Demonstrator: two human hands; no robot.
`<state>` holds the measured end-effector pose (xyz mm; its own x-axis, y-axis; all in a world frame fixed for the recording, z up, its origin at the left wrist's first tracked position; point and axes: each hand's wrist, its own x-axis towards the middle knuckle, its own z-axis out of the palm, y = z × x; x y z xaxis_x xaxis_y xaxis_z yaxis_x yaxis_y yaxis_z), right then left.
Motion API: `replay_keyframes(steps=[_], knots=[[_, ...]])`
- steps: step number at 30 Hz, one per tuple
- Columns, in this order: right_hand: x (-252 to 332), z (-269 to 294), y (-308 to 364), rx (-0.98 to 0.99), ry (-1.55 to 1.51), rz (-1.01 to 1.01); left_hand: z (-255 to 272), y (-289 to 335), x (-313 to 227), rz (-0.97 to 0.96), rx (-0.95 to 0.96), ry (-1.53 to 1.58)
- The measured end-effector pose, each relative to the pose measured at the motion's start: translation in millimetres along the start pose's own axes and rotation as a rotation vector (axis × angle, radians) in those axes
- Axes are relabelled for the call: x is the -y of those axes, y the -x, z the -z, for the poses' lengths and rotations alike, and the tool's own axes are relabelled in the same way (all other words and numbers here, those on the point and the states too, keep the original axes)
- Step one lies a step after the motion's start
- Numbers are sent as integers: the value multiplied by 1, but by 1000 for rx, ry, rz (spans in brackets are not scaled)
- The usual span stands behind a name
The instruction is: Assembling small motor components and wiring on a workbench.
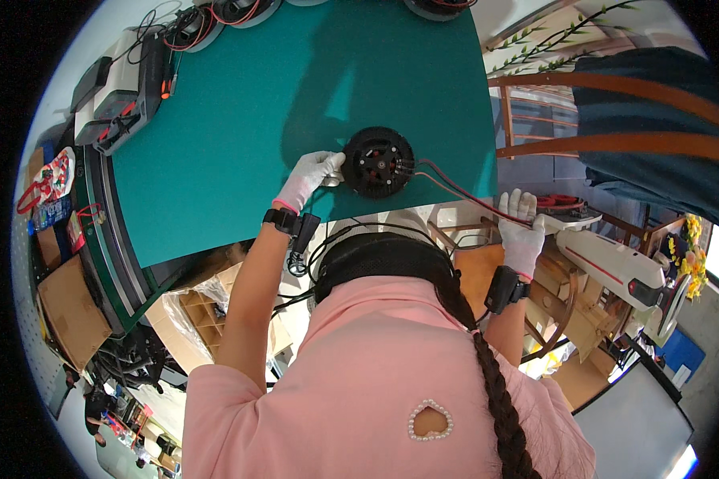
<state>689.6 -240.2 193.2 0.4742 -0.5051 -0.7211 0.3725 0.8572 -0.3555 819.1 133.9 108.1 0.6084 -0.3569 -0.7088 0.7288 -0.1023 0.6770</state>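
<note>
A black round motor (pixel 378 163) with a spoked face, small screws and a central hub lies on the green table mat near its front edge. My left hand (pixel 309 177), in a white glove, grips its left rim with the fingertips. Dark red and pinkish cables (pixel 463 191) leave the motor's right side and stretch past the table edge to my right hand (pixel 522 231). This hand is gloved too, its fingers extended, and the cables lie across it and appear pinned by the thumb. Both wrists carry black strapped devices.
Several similar round parts with red and black wires (pixel 190 28) stand along the far edge of the green mat (pixel 216 136). Grey tool-like equipment (pixel 120 96) occupies the far left corner. A wooden chair with dark cloth (pixel 655 120) and a white appliance (pixel 611 267) are at right.
</note>
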Motion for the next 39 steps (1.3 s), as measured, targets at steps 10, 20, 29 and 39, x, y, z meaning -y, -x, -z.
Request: replay_keyframes(steps=[10,20,29,39], knots=[[-3,26,21,48,34,-60,-6,5,-4,-47,-33,2],[-4,32,28,136,-19,-14,-14,13,-7,-70,-73,-53],[7,9,33,302,-215,-127,-11,6,-1,-63,-97,-43],[14,-30,26,272,-98,-210,-19,23,19,-174,-247,-167]])
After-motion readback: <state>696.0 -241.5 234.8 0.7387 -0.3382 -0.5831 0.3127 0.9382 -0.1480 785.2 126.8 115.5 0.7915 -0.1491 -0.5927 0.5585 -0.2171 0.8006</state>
